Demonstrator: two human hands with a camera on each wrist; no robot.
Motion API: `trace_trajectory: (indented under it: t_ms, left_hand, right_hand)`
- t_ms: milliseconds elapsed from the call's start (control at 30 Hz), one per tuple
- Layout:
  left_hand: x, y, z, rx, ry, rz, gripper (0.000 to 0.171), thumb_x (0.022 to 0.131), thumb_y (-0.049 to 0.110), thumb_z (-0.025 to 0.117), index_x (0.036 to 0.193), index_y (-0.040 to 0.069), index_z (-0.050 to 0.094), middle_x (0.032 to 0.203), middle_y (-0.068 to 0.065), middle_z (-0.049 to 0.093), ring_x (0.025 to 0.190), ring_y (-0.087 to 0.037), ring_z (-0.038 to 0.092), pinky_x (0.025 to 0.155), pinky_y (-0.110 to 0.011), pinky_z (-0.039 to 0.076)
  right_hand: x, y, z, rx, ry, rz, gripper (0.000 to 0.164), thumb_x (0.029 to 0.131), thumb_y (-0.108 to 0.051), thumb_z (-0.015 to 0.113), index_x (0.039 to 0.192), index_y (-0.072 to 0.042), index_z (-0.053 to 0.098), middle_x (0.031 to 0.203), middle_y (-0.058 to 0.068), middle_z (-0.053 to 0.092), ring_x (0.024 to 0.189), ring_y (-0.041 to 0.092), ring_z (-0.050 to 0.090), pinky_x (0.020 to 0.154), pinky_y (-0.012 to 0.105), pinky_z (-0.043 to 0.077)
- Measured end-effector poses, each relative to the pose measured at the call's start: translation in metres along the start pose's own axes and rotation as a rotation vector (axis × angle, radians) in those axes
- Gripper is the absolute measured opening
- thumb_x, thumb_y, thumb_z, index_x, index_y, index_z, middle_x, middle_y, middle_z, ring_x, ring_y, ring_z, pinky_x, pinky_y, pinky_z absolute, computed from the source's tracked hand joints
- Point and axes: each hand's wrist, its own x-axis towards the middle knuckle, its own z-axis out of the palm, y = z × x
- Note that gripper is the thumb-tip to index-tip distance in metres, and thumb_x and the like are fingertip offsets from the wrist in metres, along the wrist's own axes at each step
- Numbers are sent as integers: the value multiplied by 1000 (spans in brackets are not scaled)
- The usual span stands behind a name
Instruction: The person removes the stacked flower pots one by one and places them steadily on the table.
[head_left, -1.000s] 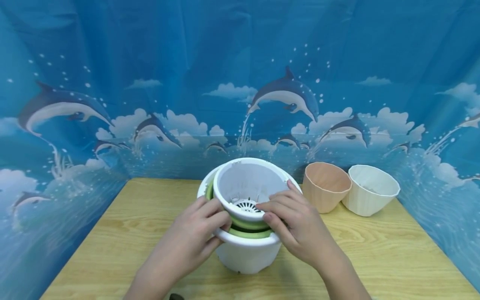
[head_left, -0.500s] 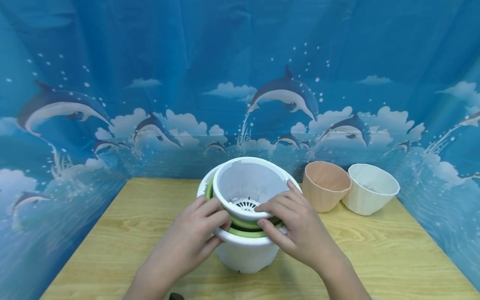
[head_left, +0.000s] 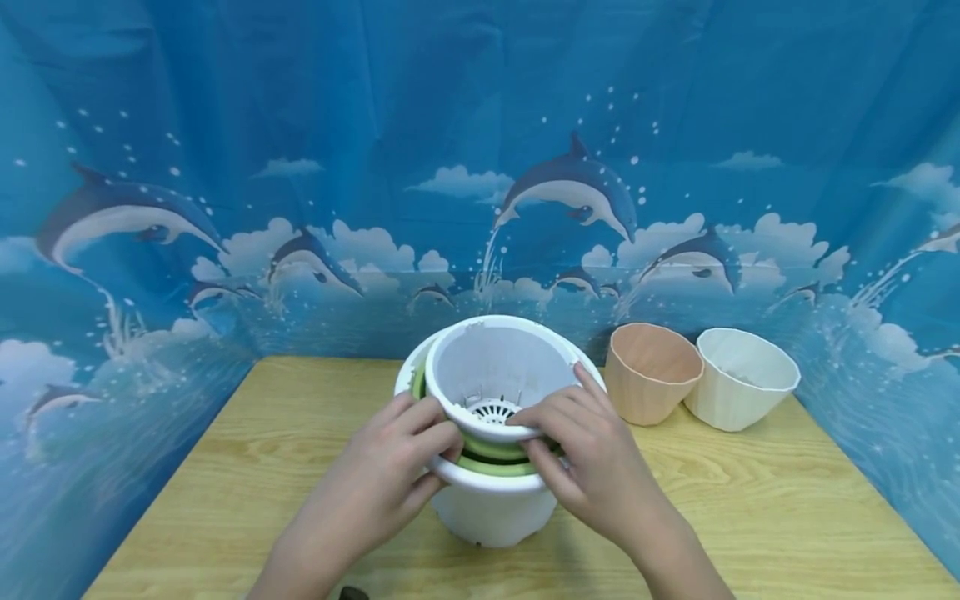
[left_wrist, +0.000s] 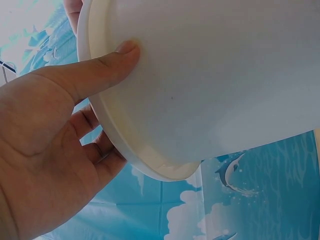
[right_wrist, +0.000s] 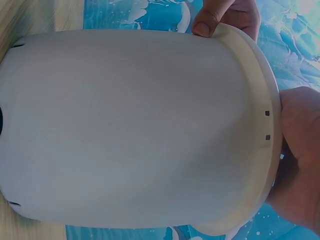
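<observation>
A large white flower pot (head_left: 491,512) stands on the table with smaller pots nested in it. Green rims (head_left: 495,468) show inside it, and a white inner pot (head_left: 502,354) with a slotted bottom sits tilted on top. My left hand (head_left: 397,454) grips the outer pot's rim at the near left; in the left wrist view its thumb (left_wrist: 112,62) lies on the outer wall. My right hand (head_left: 592,450) pinches the inner pot's near-right rim, fingers inside and thumb below the rim. In the right wrist view, the outer pot's wall hides most of that hand (right_wrist: 302,145).
At the back right, a peach faceted pot (head_left: 648,383) stands beside a white faceted pot (head_left: 738,387). A small dark object (head_left: 352,593) lies at the front edge of the view. A blue dolphin curtain (head_left: 480,167) borders the wooden table (head_left: 300,475).
My right thumb has shifted down under the inner pot's rim, and the right fingers have slid slightly left along it. My left hand and the pots keep their places.
</observation>
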Motion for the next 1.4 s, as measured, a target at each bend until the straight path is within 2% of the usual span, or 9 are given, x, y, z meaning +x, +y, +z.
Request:
trace_trajectory:
  t_ms: [300,900,1200,1400]
  left_hand:
    - [0,1,0,0,10,11,32,77,24,86,85,30,56,98,18,53,94,-6,48,82,-30,51]
    - [-1,1,0,6,21,15,32,77,23,86,85,30,56,98,18,52,93,-7,47,82,-30,51]
    - [-1,1,-1,4,13,-4,31,78,24,86,85,31,57,99,19,53,96,-6,48,84,-29,51]
    - [0,1,0,5,31,20,33,76,22,87,85,30,56,97,17,53,93,-7,48,81,-31,52]
  right_hand:
    - [-1,-4,0,-4,21,4,18,87,-9,65,96,-24,70,92,-12,69,90,10,60,115,63,25]
    - [0,-7,1,-1,32,29,18,86,-11,70,96,-26,73,90,-14,69,89,8,61,115,61,27]
    - [0,-6,7,-26,113,1,22,81,-7,68,93,-25,74,86,-12,71,85,10,62,113,59,31]
    - [-1,-5,8,-38,141,-12,21,80,-7,67,91,-24,73,85,-12,71,84,9,62,112,59,33]
